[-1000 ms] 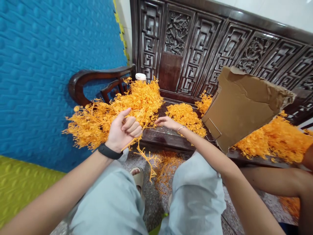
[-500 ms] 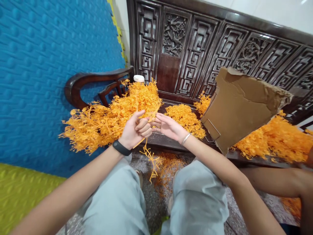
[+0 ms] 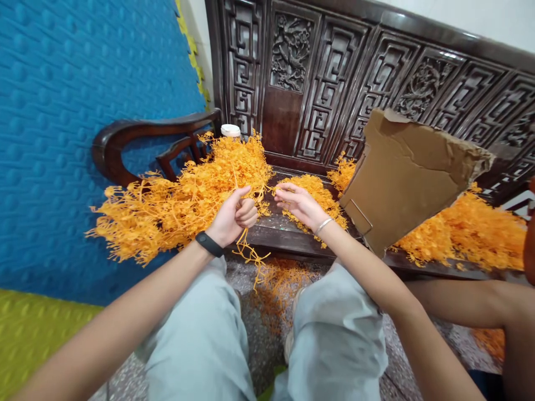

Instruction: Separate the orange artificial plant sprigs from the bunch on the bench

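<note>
My left hand (image 3: 234, 216) is closed with the thumb up, wrapped round an orange branching plastic strand (image 3: 253, 255) that hangs below the fist. To its right, apart from it, my right hand (image 3: 300, 204) pinches a small orange plastic piece (image 3: 272, 190) at its fingertips. What else the left fist covers is hidden. A large pile of orange plastic sprigs (image 3: 167, 214) lies just behind and left of my left hand. Beyond my right hand is a smaller orange heap (image 3: 320, 192) on the dark wooden bench (image 3: 280, 234).
A bent cardboard sheet (image 3: 413, 178) stands on the bench at right, with a further orange pile (image 3: 480, 234) behind it. Another person's arm (image 3: 468, 303) shows at right. A white-lidded container (image 3: 230, 131) is at the back. Orange scraps (image 3: 280, 289) litter the floor between my knees.
My hands have drawn apart; the right one has moved right with a small orange piece at its fingertips. The strand below my left fist has swung and shifted slightly left.
</note>
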